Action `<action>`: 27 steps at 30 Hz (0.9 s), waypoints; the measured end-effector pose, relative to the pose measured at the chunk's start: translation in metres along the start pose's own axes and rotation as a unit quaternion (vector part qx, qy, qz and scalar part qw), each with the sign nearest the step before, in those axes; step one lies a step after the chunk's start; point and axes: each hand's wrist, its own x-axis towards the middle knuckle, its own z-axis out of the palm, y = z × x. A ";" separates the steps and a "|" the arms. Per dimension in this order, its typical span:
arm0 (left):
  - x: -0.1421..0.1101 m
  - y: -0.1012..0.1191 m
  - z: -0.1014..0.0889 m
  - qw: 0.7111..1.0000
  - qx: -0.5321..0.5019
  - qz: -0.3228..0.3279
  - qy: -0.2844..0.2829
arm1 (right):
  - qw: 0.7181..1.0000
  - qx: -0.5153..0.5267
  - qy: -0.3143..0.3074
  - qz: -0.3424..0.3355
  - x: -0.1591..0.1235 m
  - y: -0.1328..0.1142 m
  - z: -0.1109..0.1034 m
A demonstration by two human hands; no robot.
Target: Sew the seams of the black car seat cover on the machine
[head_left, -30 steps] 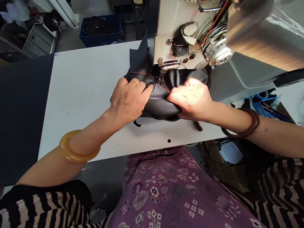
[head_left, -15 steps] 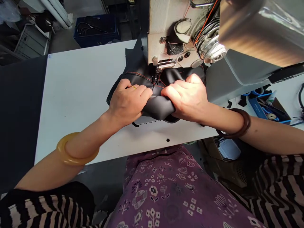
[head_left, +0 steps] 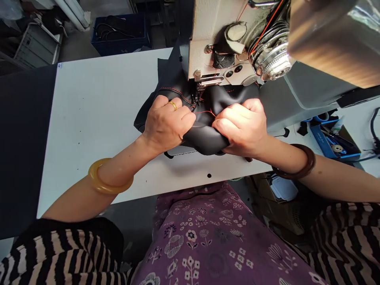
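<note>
A piece of black leather-like material (head_left: 208, 138) with orange stitching is bunched under the head of a sewing machine (head_left: 204, 51). My left hand (head_left: 169, 120) is closed on its left part, just in front of the presser foot (head_left: 196, 97). On the right, my right hand (head_left: 243, 126) grips a fold of the same material in a fist. Between the two hands the material bulges toward me. Loose orange thread (head_left: 208, 112) runs from near the needle toward my right hand. The fingertips of both hands are hidden in the folds.
The machine stands on a white table (head_left: 97, 118). A blue box (head_left: 335, 138) of small tools sits at the right. Behind the table, a dark blue crate (head_left: 121, 35) stands on the floor. A lamp-like metallic cover (head_left: 332, 39) overhangs the upper right.
Both hands, still gripping the black material, have shifted slightly to the right in the picture. The gap between them shows more loose orange thread. The view itself has moved a little.
</note>
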 end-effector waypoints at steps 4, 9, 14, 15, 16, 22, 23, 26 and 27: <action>0.001 0.000 -0.003 0.999 -0.002 0.028 0.015 | 0.988 -0.096 0.075 -0.092 -0.003 -0.001 -0.001; 0.007 0.003 -0.014 0.998 0.038 0.044 -0.023 | 0.990 -0.105 0.057 -0.074 0.000 -0.001 -0.009; 0.004 0.011 -0.022 0.996 0.072 0.034 -0.042 | 0.991 -0.125 -0.004 -0.055 0.008 -0.001 -0.012; 0.002 0.012 -0.021 0.996 0.075 0.030 -0.043 | 0.991 -0.125 0.002 -0.055 0.010 -0.002 -0.010; 0.000 0.012 -0.020 0.996 0.074 0.023 -0.045 | 0.992 -0.120 0.003 -0.049 0.011 -0.002 -0.008; 0.002 0.007 -0.009 0.998 0.015 -0.047 -0.048 | 0.990 -0.105 0.096 -0.023 0.008 0.003 0.004; 0.005 0.006 -0.009 0.997 0.007 -0.058 -0.045 | 0.989 -0.096 0.113 -0.013 0.005 0.003 0.005; 0.015 0.006 -0.016 0.994 -0.018 -0.100 -0.043 | 0.990 -0.013 0.140 0.009 -0.011 -0.002 0.009; 0.018 0.006 -0.019 0.991 -0.031 -0.118 -0.052 | 0.987 0.021 0.158 -0.013 -0.018 -0.008 0.012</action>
